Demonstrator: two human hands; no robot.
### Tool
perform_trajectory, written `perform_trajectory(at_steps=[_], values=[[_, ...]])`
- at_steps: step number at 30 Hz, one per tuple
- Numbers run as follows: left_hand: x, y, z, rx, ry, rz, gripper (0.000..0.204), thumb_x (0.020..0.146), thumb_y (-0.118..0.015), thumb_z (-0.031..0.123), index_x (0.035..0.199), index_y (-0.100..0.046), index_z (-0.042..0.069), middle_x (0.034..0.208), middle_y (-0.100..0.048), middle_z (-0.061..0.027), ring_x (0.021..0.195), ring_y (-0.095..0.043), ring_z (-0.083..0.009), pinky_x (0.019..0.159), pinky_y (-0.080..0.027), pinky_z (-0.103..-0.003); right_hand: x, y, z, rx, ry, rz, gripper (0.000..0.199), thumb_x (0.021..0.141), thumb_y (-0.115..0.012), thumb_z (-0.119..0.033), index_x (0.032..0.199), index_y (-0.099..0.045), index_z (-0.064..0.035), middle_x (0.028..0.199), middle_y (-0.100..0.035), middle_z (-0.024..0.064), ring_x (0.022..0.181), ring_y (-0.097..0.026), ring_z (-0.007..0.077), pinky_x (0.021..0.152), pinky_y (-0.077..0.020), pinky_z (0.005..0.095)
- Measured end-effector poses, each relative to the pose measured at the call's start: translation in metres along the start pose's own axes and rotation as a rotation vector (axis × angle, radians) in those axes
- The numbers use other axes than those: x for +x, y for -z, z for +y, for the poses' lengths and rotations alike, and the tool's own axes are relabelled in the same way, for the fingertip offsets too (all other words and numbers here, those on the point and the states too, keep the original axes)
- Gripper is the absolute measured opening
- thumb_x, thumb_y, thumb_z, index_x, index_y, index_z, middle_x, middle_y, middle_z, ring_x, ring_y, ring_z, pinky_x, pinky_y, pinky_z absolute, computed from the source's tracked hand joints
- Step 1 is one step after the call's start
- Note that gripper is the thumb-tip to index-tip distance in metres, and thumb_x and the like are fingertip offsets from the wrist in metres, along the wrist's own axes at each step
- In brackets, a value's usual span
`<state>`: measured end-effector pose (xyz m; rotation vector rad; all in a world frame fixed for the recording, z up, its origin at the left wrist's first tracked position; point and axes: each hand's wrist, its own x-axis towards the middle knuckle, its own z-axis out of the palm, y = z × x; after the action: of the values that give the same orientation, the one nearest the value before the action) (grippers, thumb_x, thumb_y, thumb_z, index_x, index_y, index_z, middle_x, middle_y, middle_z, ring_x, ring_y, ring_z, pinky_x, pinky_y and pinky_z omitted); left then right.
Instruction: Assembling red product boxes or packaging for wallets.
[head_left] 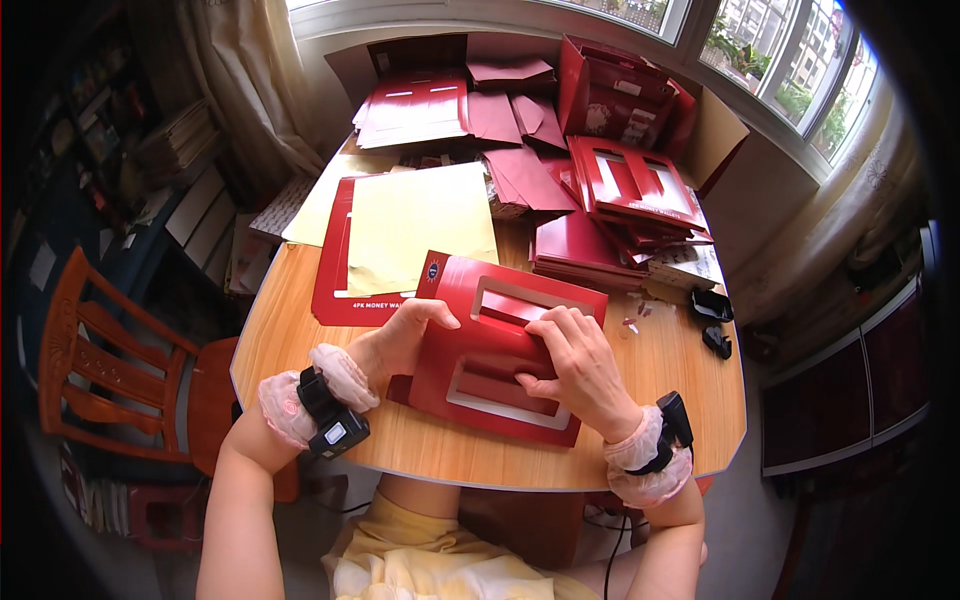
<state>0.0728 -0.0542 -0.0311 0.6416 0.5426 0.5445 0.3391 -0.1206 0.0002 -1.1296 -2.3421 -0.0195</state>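
Observation:
A red cardboard sleeve with two long window cutouts lies tilted near the table's front edge. At its left edge, my left hand grips it, thumb near the front face and the other fingers mostly hidden behind. My right hand is closed over the strip between the windows, its fingertips at the upper opening and thumb by the lower one. Dark red card shows through the openings. Just beyond the left hand, yellow paper sheets rest on another red sleeve.
Piled red sleeves, dark red envelopes and an open red box crowd the table's far side. Small black objects lie at the right edge of the wooden table. A wooden chair stands at left.

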Motion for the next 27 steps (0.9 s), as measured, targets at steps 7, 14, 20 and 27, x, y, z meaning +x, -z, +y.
perform_trajectory(at_steps=[7, 14, 20, 27], values=[[-0.001, -0.006, 0.0, 0.002, -0.01, 0.031, 0.052, 0.078, -0.063, 0.019, 0.127, -0.064, 0.001, 0.12, -0.071, -0.0159, 0.103, -0.069, -0.0272, 0.092, -0.057, -0.042, -0.001, -0.003, 0.004, -0.026, 0.023, -0.048, 0.053, 0.07, -0.085, -0.025, 0.111, -0.059, -0.0044, 0.105, -0.058, 0.0127, 0.103, -0.058, 0.0324, 0.09, -0.048, 0.0417], [0.001, -0.009, 0.001, 0.08, 0.031, 0.164, 0.04, 0.08, -0.066, 0.021, 0.116, -0.068, 0.004, 0.109, -0.072, -0.0121, 0.096, -0.068, -0.0249, 0.087, -0.056, -0.04, -0.002, -0.008, 0.001, -0.147, 0.104, -0.064, 0.051, 0.07, -0.085, -0.026, 0.109, -0.06, -0.0023, 0.1, -0.059, 0.012, 0.097, -0.061, 0.03, 0.09, -0.0492, 0.0404], [0.01, -0.001, 0.001, 0.145, 0.122, 0.186, 0.04, 0.089, -0.067, 0.029, 0.12, -0.065, 0.004, 0.11, -0.072, -0.0134, 0.098, -0.07, -0.0234, 0.09, -0.059, -0.042, -0.005, -0.008, 0.003, -0.123, 0.089, -0.137, 0.048, 0.074, -0.083, -0.027, 0.11, -0.062, -0.0016, 0.101, -0.06, 0.0123, 0.098, -0.061, 0.0302, 0.091, -0.0495, 0.0407], [0.008, 0.006, 0.003, -0.039, 0.144, 0.093, 0.038, 0.095, -0.056, 0.022, 0.123, -0.063, -0.003, 0.118, -0.072, -0.0193, 0.105, -0.072, -0.0277, 0.095, -0.06, -0.044, -0.008, -0.006, 0.007, -0.077, 0.103, -0.128, 0.051, 0.077, -0.082, -0.03, 0.114, -0.063, -0.001, 0.099, -0.06, 0.011, 0.099, -0.061, 0.0278, 0.091, -0.048, 0.0383]])
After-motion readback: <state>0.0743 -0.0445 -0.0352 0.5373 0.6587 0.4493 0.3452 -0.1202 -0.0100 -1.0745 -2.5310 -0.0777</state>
